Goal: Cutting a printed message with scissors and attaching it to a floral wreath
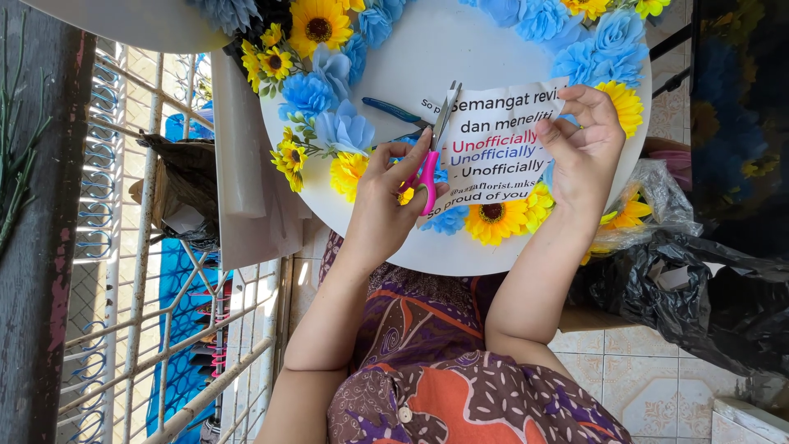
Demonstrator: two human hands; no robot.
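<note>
- The left hand point(386, 201) is closed around the pink handles of the scissors point(434, 144). The fingers go through the loops.
- The scissor blades are open a little and point up at the left edge of the paper sheet point(497, 152).
- The right hand point(582, 148) pinches the right side of the paper sheet between thumb and fingers.
- The paper sheet is white with printed lines in black, red and blue. It lies near the middle of the round white board point(427, 57).
- A blue pen point(394, 111) lies on the round white board, just left of the scissor blades.
- Blue paper flowers point(329, 90) and yellow sunflowers point(316, 25) sit around the edge of the round white board. One sunflower point(493, 218) is just below the paper sheet.
- The round white board rests over the person's lap, above the patterned dress point(460, 386).
- A black plastic bag point(699, 296) lies to the right of the round white board.
- A white metal gate point(156, 329) stands to the left of the round white board.
</note>
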